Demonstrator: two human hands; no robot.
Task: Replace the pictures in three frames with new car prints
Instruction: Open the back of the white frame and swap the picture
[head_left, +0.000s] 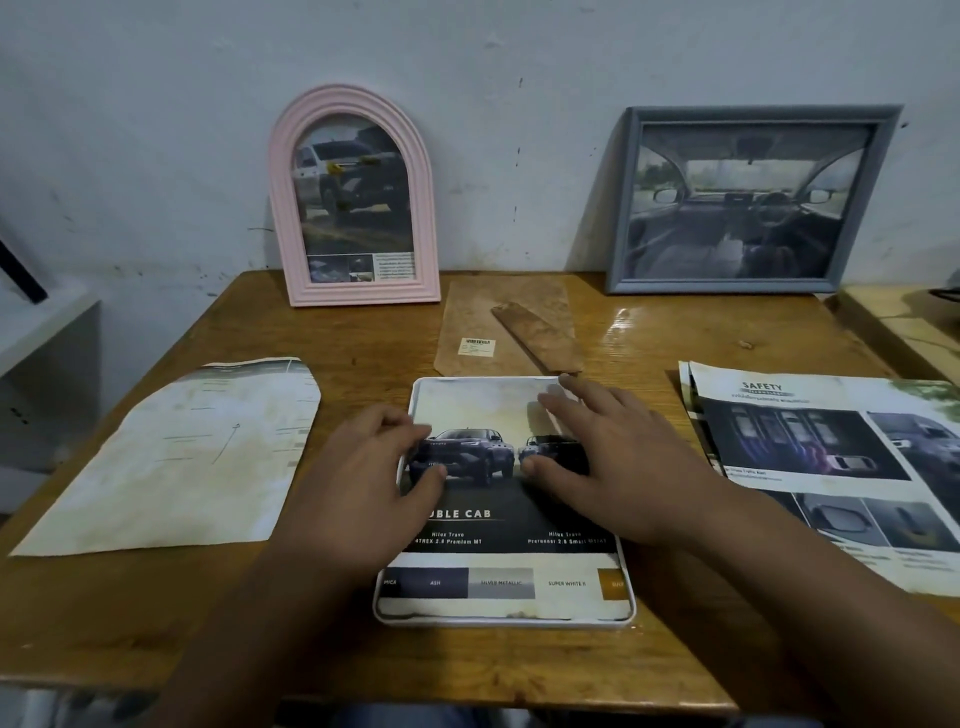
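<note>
Wooden surface (675, 332) against a scuffed pale wall (156, 130). Nearest, a white frame (506, 621) lies flat holding a car print (514, 551) — left hand (363, 483) and right hand (618, 462) press it, fingers spread flat, gripping nothing. Beyond lies a brown backing board (467, 332); pink arched frame (353, 197) and grey frame (748, 200) lean on the wall.

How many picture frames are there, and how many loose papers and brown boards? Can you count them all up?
Picture frames: 3 (pink arched frame, grey rectangular frame, white flat frame under both hands)
Loose paper sheets: 3 (pale sheet with cut corners, car print lying in the white frame, safety brochure page)
Brown backing boards: 1 (with stand)
Total: 7
</note>
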